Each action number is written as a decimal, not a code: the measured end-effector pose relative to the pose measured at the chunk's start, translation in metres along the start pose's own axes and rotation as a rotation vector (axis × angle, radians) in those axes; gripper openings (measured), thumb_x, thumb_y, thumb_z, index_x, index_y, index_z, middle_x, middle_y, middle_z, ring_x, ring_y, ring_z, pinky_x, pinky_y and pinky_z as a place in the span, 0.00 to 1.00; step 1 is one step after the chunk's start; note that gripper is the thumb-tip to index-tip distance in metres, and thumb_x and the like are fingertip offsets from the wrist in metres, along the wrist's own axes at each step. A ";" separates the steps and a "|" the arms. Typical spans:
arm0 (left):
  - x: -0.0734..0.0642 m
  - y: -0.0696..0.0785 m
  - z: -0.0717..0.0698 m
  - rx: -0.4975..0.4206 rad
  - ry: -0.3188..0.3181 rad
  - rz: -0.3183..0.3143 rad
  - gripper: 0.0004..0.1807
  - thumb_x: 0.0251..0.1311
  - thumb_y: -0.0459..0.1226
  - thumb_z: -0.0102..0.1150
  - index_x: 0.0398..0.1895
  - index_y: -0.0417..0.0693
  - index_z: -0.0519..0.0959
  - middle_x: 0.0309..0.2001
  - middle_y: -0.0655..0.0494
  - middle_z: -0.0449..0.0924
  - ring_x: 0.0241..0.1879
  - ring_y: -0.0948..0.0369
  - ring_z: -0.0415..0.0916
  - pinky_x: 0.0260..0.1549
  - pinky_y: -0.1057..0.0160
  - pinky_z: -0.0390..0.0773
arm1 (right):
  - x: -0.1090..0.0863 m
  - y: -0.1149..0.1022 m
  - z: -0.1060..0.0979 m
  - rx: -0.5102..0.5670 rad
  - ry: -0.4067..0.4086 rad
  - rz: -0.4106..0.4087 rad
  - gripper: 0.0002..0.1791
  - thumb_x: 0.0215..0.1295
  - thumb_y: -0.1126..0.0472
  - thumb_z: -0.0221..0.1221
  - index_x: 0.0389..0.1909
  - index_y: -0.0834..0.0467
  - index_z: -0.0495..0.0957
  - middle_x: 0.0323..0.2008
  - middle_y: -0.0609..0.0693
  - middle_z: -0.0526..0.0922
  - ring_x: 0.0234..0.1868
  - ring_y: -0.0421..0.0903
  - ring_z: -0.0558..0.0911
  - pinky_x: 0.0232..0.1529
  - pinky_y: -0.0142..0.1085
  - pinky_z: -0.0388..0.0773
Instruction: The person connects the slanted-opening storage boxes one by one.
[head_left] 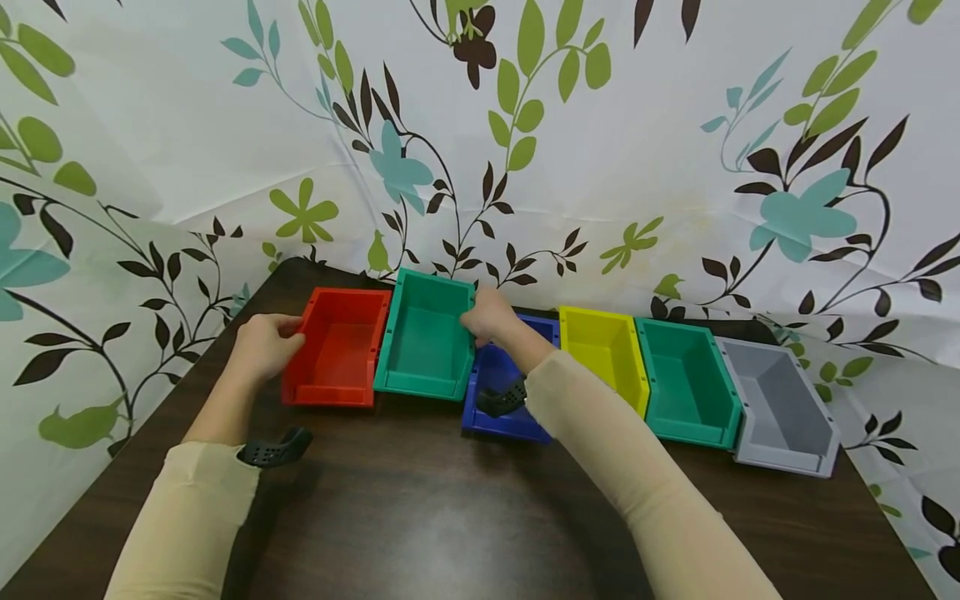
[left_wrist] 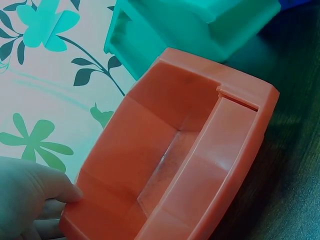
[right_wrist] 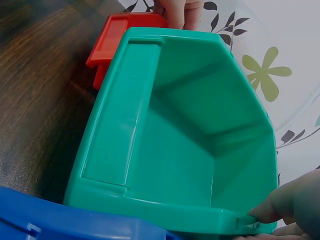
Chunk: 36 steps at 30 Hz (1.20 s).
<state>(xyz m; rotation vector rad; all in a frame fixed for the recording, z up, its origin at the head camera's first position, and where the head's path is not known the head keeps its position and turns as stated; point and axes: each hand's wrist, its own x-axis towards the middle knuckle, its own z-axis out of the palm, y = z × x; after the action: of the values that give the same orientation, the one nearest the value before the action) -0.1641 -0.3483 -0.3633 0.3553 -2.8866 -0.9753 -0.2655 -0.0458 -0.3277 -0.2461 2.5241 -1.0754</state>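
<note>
My left hand (head_left: pixel 262 346) is at the left side of a red plastic bin (head_left: pixel 337 354), its thumb and fingers pinching the rim; the left wrist view shows the thumb over the wall of the red bin (left_wrist: pixel 125 150). To the right of it is a green bin (head_left: pixel 429 333), whose right rim my right hand (head_left: pixel 495 318) grips near the back corner. In the right wrist view the green bin (right_wrist: pixel 180 145) stands between the red and blue bins, overlapping both. Part of the blue bin (head_left: pixel 510 427) is hidden under my right forearm. Both held bins look empty inside.
Farther right along the row stand a yellow bin (head_left: pixel 600 342), a second green bin (head_left: pixel 686 383) and a grey bin (head_left: pixel 783 404). They sit on a dark wood table (head_left: pixel 420 517). Right behind the row hangs a white cloth (head_left: pixel 637 150) printed with leaves and birds.
</note>
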 end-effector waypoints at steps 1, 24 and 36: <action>0.000 0.000 0.000 0.000 -0.001 0.000 0.23 0.63 0.35 0.46 0.57 0.28 0.71 0.52 0.27 0.75 0.45 0.40 0.77 0.41 0.46 0.81 | 0.000 0.000 0.000 0.000 -0.002 0.001 0.22 0.64 0.68 0.51 0.59 0.68 0.64 0.52 0.63 0.74 0.41 0.54 0.83 0.25 0.34 0.83; 0.003 0.005 0.005 -0.019 -0.016 -0.004 0.23 0.64 0.34 0.46 0.59 0.27 0.69 0.54 0.26 0.73 0.45 0.40 0.78 0.40 0.47 0.82 | -0.007 -0.022 0.026 -0.411 0.173 -0.126 0.38 0.63 0.33 0.50 0.57 0.63 0.70 0.52 0.62 0.78 0.43 0.53 0.82 0.36 0.42 0.81; 0.004 0.007 0.006 0.005 -0.004 0.010 0.23 0.63 0.33 0.45 0.59 0.27 0.69 0.53 0.27 0.73 0.45 0.40 0.77 0.41 0.45 0.81 | -0.019 -0.033 0.051 -0.467 0.192 -0.124 0.64 0.37 0.15 0.48 0.74 0.47 0.51 0.76 0.58 0.38 0.72 0.69 0.46 0.58 0.55 0.72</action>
<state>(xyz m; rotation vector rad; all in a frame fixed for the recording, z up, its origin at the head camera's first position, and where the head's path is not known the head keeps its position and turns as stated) -0.1705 -0.3403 -0.3641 0.3390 -2.8923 -0.9681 -0.2268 -0.0961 -0.3302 -0.4489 2.9431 -0.5542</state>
